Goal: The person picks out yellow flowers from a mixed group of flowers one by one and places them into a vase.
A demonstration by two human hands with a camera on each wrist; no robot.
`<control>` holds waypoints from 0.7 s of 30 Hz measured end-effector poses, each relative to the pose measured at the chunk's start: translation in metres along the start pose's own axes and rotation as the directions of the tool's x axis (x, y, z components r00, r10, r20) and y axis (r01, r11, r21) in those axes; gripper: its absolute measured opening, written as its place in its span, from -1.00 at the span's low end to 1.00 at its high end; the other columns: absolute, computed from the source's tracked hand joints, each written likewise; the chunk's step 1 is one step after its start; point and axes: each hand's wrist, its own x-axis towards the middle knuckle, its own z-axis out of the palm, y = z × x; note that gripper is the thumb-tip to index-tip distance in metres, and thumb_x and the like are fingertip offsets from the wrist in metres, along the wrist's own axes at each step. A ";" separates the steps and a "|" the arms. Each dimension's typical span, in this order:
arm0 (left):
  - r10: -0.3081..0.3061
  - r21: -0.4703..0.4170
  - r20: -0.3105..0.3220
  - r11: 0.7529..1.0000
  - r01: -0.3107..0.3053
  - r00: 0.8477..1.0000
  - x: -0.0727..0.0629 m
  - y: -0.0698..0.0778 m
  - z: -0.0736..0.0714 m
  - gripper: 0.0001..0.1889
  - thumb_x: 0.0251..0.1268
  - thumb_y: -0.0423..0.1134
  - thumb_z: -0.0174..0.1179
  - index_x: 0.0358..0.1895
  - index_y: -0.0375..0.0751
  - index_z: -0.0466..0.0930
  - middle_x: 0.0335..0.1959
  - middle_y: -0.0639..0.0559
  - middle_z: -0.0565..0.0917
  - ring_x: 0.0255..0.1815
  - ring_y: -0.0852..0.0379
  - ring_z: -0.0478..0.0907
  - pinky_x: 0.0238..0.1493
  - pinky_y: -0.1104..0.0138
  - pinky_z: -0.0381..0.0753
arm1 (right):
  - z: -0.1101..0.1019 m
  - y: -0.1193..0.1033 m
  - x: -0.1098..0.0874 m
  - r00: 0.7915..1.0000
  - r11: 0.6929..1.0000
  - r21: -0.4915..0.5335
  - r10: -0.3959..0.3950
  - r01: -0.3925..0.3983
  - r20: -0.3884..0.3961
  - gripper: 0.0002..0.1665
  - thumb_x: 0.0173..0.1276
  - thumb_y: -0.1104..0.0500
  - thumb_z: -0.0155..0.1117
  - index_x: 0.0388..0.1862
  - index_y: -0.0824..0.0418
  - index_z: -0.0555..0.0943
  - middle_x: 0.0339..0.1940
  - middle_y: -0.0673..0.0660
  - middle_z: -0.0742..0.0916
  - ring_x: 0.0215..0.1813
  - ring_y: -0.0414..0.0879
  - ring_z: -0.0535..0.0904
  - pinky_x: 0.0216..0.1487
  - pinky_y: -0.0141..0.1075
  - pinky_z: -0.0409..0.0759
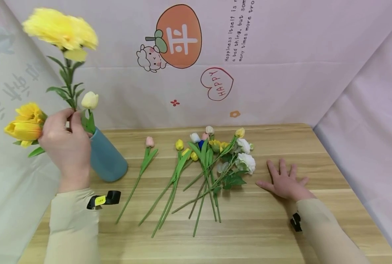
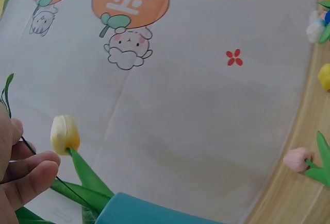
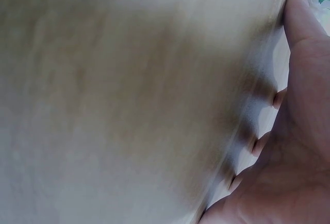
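one wood tbl (image 1: 249, 231), flrs (image 1: 245, 162), printed bkdrp (image 1: 288, 66)

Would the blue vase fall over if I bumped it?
The blue vase might tip, since it looks tall and narrow. The cream tulip sticking out the top may make it slightly top-heavy. If it fell, it could roll, as its sides look rounded.

The head view is bright, its upper-left yellow flower (image 1: 62, 29) softly blurred, while the dimmer right wrist view shows a blurred, shadowed tabletop (image 3: 118, 90).
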 end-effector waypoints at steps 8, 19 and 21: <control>-0.009 0.014 -0.016 1.000 0.010 1.000 0.004 -0.013 -0.002 -0.68 0.53 -0.19 0.19 -0.16 -0.44 0.76 -0.19 -0.32 0.76 -0.07 -0.29 0.69 0.05 -0.02 0.62 | -0.001 -0.001 0.000 1.000 1.000 0.016 0.001 -0.001 0.007 0.30 0.34 -0.62 -0.06 0.68 0.23 -0.12 0.58 0.62 -0.17 0.43 0.83 -0.34 0.00 0.82 -0.24; -0.009 0.131 0.137 0.991 -0.009 0.991 -0.008 -0.032 -0.002 -0.73 0.52 -0.34 0.12 -0.16 -0.54 0.72 -0.24 -0.46 0.70 -0.21 -0.45 0.61 -0.05 -0.23 0.54 | 0.000 0.000 0.000 1.000 1.000 0.018 -0.002 0.002 0.003 0.30 0.34 -0.63 -0.07 0.69 0.22 -0.13 0.59 0.61 -0.18 0.43 0.83 -0.34 0.00 0.82 -0.24; -0.031 0.146 0.171 0.989 0.005 0.985 -0.010 -0.035 -0.002 -0.74 0.51 -0.36 0.12 -0.17 -0.56 0.72 -0.24 -0.48 0.67 -0.18 -0.46 0.58 -0.03 -0.24 0.53 | -0.001 0.000 0.000 1.000 1.000 0.022 -0.002 0.002 0.001 0.30 0.34 -0.62 -0.06 0.69 0.22 -0.13 0.59 0.61 -0.18 0.43 0.83 -0.35 -0.01 0.82 -0.25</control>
